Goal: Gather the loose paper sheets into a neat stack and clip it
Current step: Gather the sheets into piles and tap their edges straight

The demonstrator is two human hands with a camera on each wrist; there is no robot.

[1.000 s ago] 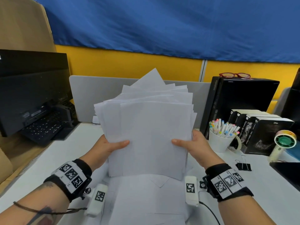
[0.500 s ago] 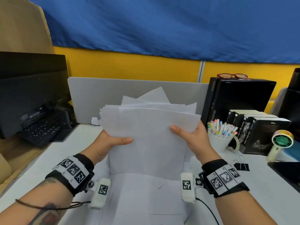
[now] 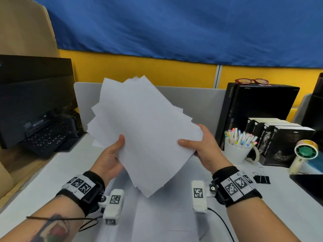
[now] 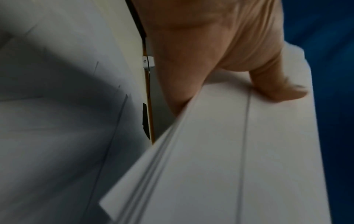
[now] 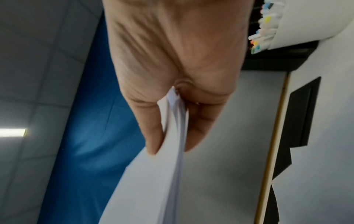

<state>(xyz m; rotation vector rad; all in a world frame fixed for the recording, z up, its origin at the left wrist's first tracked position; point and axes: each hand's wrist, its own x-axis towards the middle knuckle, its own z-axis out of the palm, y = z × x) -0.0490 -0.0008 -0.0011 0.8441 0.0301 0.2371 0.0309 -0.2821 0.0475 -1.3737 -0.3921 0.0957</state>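
Only the head view shows the binder clip [image 3: 261,179], lying on the desk [image 3: 272,203] right of the right hand [image 3: 202,151]. Paper stack [image 3: 145,137] is held tilted above desk, uneven, pinched by left hand [image 3: 109,159] and right hand, thumbs on top

- Sheaf of white paper sheets [image 3: 139,130], held up off the desk, tilted with one corner pointing down; edges uneven and fanned out at the top and left, not squared.
- Black binder clip [image 3: 261,179] with wire handles, lying on the white desk, well apart to the right of the sheets.
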